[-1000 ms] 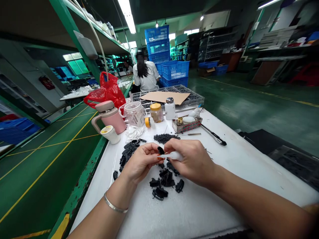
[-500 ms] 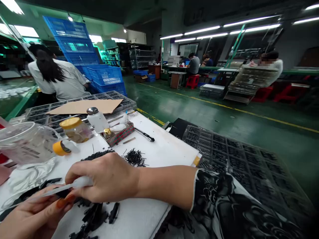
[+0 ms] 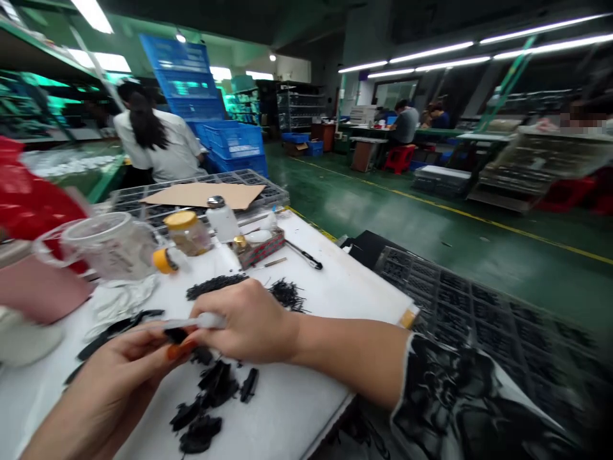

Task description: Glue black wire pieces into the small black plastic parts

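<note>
My right hand [image 3: 249, 319] is closed around a translucent white plastic dropper [image 3: 211, 321], its bulb showing at the fingers. The dropper's thin end points left, above my left hand [image 3: 127, 367]. Between my left thumb and fingers is a small black part [image 3: 176, 335], mostly hidden. Both hands meet low over a white work board [image 3: 335, 287]. Loose black parts [image 3: 218, 386] lie in a heap just below them. Beyond my right hand are a pile of thin black pins [image 3: 287, 295] and a mound of tiny black pieces [image 3: 215, 285].
A yellow-lidded jar [image 3: 186, 233], a white pump bottle [image 3: 223, 220], a clear plastic jug [image 3: 108, 246] and a black cutter knife [image 3: 304, 254] stand or lie behind. Compartment trays [image 3: 460, 306] hold black parts at right. A person in white [image 3: 163, 140] sits near blue crates [image 3: 234, 140].
The camera view has turned left, so the whole scene sits further right. Both hands stay together, with the dropper and black part still in them.
</note>
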Demonstrator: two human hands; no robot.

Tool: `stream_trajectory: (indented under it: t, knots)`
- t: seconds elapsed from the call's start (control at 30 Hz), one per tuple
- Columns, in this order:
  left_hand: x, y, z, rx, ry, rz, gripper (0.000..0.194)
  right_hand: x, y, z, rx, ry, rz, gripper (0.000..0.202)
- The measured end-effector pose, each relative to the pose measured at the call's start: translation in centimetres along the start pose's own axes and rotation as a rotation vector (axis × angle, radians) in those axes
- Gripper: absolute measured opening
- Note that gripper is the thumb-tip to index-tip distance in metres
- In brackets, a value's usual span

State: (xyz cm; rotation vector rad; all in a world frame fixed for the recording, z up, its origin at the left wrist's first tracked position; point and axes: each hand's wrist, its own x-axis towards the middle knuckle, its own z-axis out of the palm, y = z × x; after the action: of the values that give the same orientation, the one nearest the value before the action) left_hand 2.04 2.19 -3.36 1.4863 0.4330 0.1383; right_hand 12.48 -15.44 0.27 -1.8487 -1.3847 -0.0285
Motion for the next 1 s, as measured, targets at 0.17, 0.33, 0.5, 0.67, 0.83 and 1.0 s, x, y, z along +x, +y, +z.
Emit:
stream_trajectory:
  t: [0.17, 0.33, 0.5, 0.67, 0.83, 1.0]
  knots:
    - [-1.3, 2.0, 1.5, -0.074, -0.1, 0.075, 0.03, 0.0, 0.3, -0.3, 0.195, 0.066, -0.049, 0.009]
    - [-1.4, 2.6, 1.2, -0.032, -0.1, 0.144, 0.027, 0.5, 1.0, -1.1, 0.451, 0.101, 0.152, 0.03]
    - [-1.3, 2.6, 1.0, 0.002, -0.066, 0.181, 0.027, 0.6, 1.4, -1.6, 0.515, -0.074, 0.228, 0.034]
    - [-1.1, 2.3, 1.0, 0.048, -0.041, 0.201, 0.025, 0.7, 1.1, -2.3, 0.131, -0.008, 0.133, 0.034]
    - [-1.0, 2.1, 0.9, 0.177, 0.027, 0.249, 0.019, 0.6, 1.2, -2.9, 0.124, 0.052, 0.164, 0.023]
    - [-1.2, 2.4, 1.0, 0.345, 0.102, 0.312, 0.011, 0.4, 0.4, -3.6, 0.244, 0.345, 0.146, 0.026]
